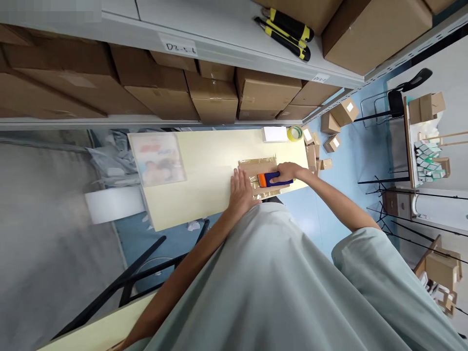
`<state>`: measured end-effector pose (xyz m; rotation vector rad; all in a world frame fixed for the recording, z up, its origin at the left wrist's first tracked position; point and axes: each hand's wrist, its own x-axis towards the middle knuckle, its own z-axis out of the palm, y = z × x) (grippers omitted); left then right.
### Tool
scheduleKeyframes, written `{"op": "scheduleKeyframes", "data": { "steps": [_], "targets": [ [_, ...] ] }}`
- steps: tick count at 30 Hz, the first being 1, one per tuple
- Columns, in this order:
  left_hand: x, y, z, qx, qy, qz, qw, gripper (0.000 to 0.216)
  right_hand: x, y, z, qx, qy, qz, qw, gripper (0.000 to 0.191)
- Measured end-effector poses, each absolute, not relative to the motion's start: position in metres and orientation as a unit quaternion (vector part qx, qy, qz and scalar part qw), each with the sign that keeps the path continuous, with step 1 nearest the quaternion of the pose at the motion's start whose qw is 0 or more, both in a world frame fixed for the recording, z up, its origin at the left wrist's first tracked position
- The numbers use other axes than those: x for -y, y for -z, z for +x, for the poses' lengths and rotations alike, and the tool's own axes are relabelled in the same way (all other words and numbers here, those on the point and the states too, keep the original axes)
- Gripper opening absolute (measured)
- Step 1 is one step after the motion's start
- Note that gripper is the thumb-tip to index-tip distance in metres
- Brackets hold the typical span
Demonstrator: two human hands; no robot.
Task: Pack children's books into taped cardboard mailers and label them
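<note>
On the pale yellow table point(208, 165) lies a flat brown cardboard piece point(256, 169) with shiny tape strips along its edges. My right hand point(288, 172) grips a dark blue tool with an orange head point(269, 179), which looks like a scraper. Its orange end points left, over the cardboard. My left hand point(241, 191) rests flat at the cardboard's left edge, fingers stretched out. Behind the cardboard, near the far edge, are a white box point(274, 134) and a roll of yellowish tape point(294, 133).
A printed sheet point(158, 158) covers the table's left part. Above runs a grey shelf point(219, 44) with cardboard boxes point(268, 90) and yellow-black utility knives point(287, 31). Small cartons point(341, 114) sit on the blue floor at right. A black metal frame point(127, 280) stands at lower left.
</note>
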<state>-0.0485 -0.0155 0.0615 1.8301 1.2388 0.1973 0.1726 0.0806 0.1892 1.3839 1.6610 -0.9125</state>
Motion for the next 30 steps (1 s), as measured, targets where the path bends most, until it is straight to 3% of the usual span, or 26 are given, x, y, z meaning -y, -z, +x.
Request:
{"op": "scheduleKeyframes", "data": {
  "steps": [4, 10, 20, 30],
  "targets": [
    [0.008, -0.075, -0.025, -0.484, -0.060, 0.782, 0.387, 0.118, -0.082, -0.188, 0.170, -0.654, 0.356, 0.539, 0.393, 0.073],
    [0.007, -0.079, -0.013, -0.522, -0.060, 0.760, 0.383, 0.100, -0.084, -0.183, 0.165, -0.669, 0.368, 0.527, 0.373, 0.067],
    [0.006, -0.078, 0.003, -0.554, 0.034, 0.767, 0.321, 0.102, -0.082, -0.169, 0.201, -0.696, 0.411, 0.498, 0.314, 0.058],
    [0.003, -0.077, 0.007, -0.554, 0.023, 0.771, 0.313, 0.109, -0.075, -0.198, 0.348, -0.650, 0.478, 0.496, 0.320, 0.058]
  ]
}}
